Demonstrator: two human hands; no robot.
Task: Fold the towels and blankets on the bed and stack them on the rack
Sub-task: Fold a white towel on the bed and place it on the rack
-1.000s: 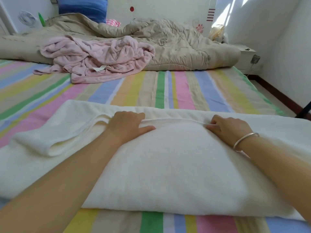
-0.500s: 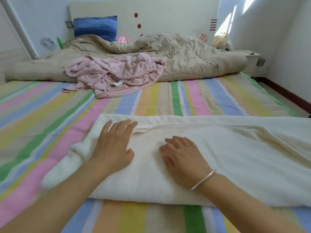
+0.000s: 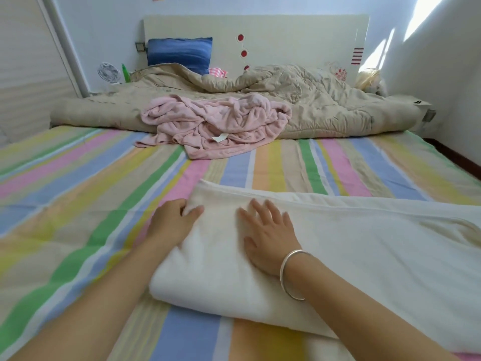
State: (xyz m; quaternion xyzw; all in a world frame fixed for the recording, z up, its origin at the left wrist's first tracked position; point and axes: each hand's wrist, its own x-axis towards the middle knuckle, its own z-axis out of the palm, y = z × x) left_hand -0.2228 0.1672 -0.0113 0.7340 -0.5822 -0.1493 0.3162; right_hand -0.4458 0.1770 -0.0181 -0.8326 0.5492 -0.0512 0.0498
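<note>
Left fingers: curled round the far left corner of a thick cream-white folded towel (image 3: 221, 269). The thumb (image 3: 194, 210) lies on top and the other fingertips are hidden behind the fold.
Left hand (image 3: 171, 222): grips that corner at the towel's left end. The bare forearm reaches in from the lower left.
Right fingers (image 3: 260, 214): straight and spread apart, lying flat on the towel's top layer.
Right hand (image 3: 268, 238): palm down on the towel, just right of the left hand and not touching it.
Right wrist: circled by a plain silver bangle (image 3: 291, 274).
Towel's place: folded in layers across the near part of the bed. Its left end is rounded and its right part runs out of view.
Under the towel: a pastel-striped cotton bedsheet (image 3: 78, 204).
Farther up the bed: a crumpled pink fleece blanket (image 3: 218, 123), unfolded, well apart from the towel. It rests against a rumpled beige quilt (image 3: 325, 105).
Head of the bed: a blue pillow (image 3: 179, 52) leans on a cream headboard with red dots (image 3: 286, 35).
Far left corner: a small white fan (image 3: 108, 71) beside a green bottle (image 3: 126, 72).
</note>
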